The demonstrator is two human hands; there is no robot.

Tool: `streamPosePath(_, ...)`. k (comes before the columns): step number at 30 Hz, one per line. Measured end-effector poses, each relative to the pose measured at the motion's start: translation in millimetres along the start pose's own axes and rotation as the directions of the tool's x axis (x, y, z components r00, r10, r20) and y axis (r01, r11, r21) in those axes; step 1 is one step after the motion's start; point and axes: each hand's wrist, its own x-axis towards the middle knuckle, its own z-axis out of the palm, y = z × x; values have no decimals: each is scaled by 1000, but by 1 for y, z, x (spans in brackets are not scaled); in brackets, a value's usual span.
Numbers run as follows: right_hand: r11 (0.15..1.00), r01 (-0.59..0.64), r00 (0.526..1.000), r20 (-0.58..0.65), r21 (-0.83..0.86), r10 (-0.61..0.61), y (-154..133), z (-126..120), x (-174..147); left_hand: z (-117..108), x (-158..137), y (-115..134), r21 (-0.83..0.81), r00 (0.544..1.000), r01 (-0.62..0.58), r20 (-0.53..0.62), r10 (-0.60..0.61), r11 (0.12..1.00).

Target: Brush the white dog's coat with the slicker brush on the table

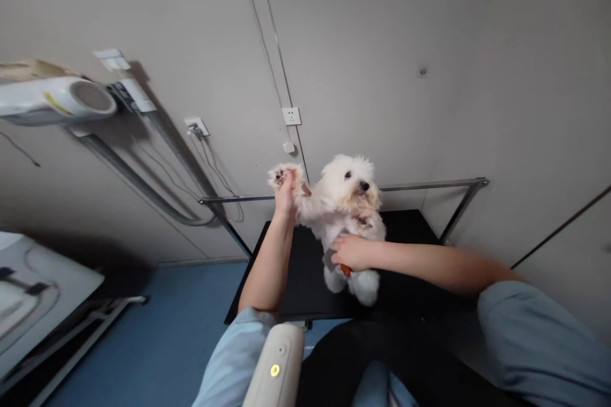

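Note:
A fluffy white dog stands upright on its hind legs on a black grooming table, facing me. My left hand is closed around one of the dog's front legs, holding it raised and out to the left, with the paw pad showing at the top. Against the dog's belly rests my right hand, its fingers curled round a tool with an orange handle. The tool's working end is hidden by the hand and fur. The dog's other front paw hangs bent above my right wrist.
A metal rail runs along the table's back. On the left wall hang a white dryer and its grey hose. Sockets and cables are on the wall behind. A white appliance stands at left. Below me is a pale device.

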Motion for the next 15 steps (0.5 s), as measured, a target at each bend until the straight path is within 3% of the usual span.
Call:
streamPosePath(5, 995, -35, 992, -128, -92, 23, 2, -19, 2, -2, -11, 10, 18, 1000, 2, -3, -2, 1000)
streamPosePath(7, 998, -53, 998, -30, -31, 52, 1, -23, 2, -4, -15, 10, 11, 1000, 24, -5, -24, 1000)
streamPosePath(10, 998, 26, 993, 117, 51, -32, -2, -21, -1, -5, -20, 9, -5, 998, 61, 1, -61, 998)
streamPosePath(12, 999, 43, 997, 62, 12, -44, -3, -17, -2, -3, -21, 9, -5, 998, 58, -2, -58, 998)
streamPosePath(15, 997, -40, 998, -44, -63, 37, -3, -11, -5, 3, -21, 7, 19, 999, 54, -6, -53, 998)
